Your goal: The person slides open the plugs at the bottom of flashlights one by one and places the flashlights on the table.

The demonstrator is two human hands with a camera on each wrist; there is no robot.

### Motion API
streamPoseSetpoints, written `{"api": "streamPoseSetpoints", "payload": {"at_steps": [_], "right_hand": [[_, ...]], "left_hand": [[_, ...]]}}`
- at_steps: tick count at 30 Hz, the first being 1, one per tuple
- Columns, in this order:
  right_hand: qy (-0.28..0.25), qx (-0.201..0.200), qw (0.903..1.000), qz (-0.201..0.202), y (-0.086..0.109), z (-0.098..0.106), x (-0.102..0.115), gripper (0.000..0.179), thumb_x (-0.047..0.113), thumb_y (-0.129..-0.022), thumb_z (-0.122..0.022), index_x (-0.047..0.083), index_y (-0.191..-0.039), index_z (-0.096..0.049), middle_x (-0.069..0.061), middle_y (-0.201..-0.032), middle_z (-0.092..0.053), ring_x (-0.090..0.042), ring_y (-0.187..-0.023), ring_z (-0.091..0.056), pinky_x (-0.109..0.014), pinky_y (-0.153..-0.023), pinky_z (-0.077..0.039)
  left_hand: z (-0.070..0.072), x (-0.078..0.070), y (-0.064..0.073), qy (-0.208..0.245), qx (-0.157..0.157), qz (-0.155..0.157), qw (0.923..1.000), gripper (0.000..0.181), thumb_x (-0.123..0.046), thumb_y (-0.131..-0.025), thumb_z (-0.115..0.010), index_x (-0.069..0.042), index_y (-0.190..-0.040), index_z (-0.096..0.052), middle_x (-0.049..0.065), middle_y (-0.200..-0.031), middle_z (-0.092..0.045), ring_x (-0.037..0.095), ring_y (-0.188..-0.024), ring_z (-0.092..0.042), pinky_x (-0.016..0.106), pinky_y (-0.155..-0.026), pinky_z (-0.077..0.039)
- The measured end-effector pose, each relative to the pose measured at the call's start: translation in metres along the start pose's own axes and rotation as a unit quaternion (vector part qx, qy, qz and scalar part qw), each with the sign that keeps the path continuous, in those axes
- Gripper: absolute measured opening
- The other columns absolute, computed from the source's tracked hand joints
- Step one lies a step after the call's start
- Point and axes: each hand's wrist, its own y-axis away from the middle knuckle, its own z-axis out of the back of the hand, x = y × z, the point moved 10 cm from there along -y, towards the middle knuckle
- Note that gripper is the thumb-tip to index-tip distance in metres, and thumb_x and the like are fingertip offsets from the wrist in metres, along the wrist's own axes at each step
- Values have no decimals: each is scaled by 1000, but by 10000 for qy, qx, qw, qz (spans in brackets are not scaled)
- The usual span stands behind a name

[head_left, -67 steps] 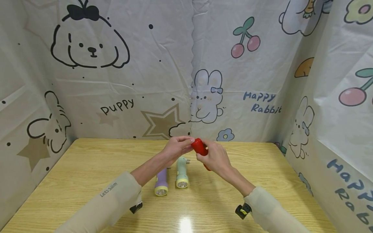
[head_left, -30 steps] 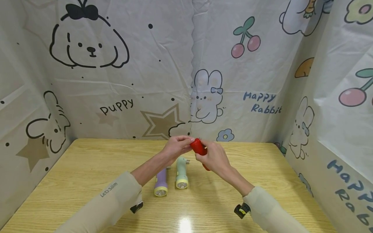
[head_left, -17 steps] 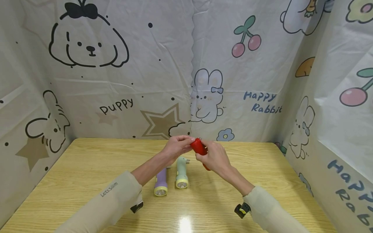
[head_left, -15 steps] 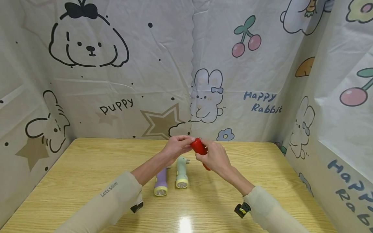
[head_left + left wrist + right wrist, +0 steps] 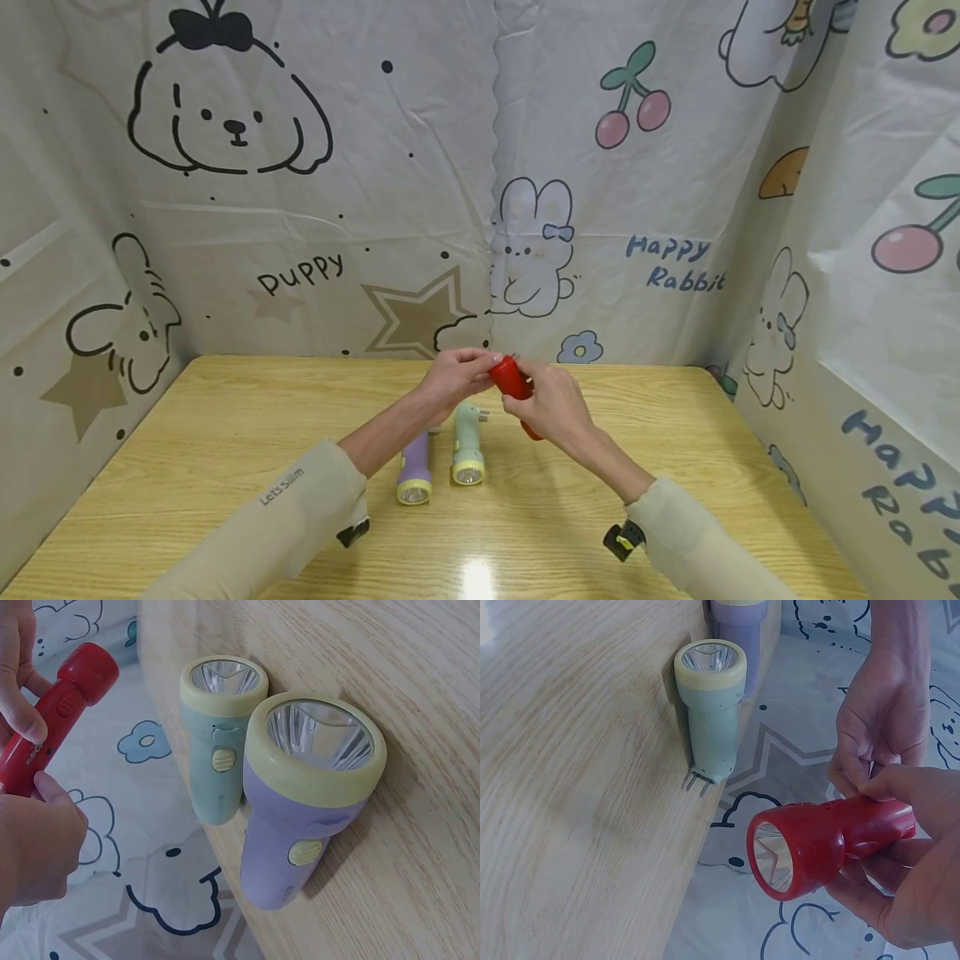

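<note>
A red flashlight point(image 5: 810, 847) is held up over the far part of the table, its lens facing down toward the near side. My right hand point(image 5: 551, 404) grips it around the body, thumb on one side and fingers on the other. At the tail end my left hand point(image 5: 457, 379) pinches it between thumb and fingers. Small metal prongs show beside the tail in the head view. Below my hands a mint green flashlight point(image 5: 467, 446) lies on the table with its plug prongs out. Left of it lies a purple flashlight point(image 5: 415, 471), its upper end partly hidden by my left arm.
The wooden table point(image 5: 637, 500) runs back to a printed cloth point(image 5: 420, 167), which also hangs on the left and right sides. Both lying flashlights point their yellow-rimmed lenses toward the near edge. A black wrist device point(image 5: 624, 542) sits at my right sleeve.
The red flashlight has shifted very slightly left in my hands since the oldest frame, and the prongs at its tail have come into sight. Both hands keep their hold; the other flashlights lie still.
</note>
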Motion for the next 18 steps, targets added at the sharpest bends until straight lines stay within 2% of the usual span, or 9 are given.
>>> {"api": "streamPoseSetpoints", "payload": {"at_steps": [18], "right_hand": [[-58,14,10000,9,1,1,1,23,11,-80,-79,6,-101,-70,-5,-85,-70,-17,-68,-62,-31,-61,-55]], "left_hand": [[0,1,0,-90,-108,68,9999,25,-9,-97,-66,10,-114,-66,20,-118,-64,26,-100,-68,41,-95,-50]]}}
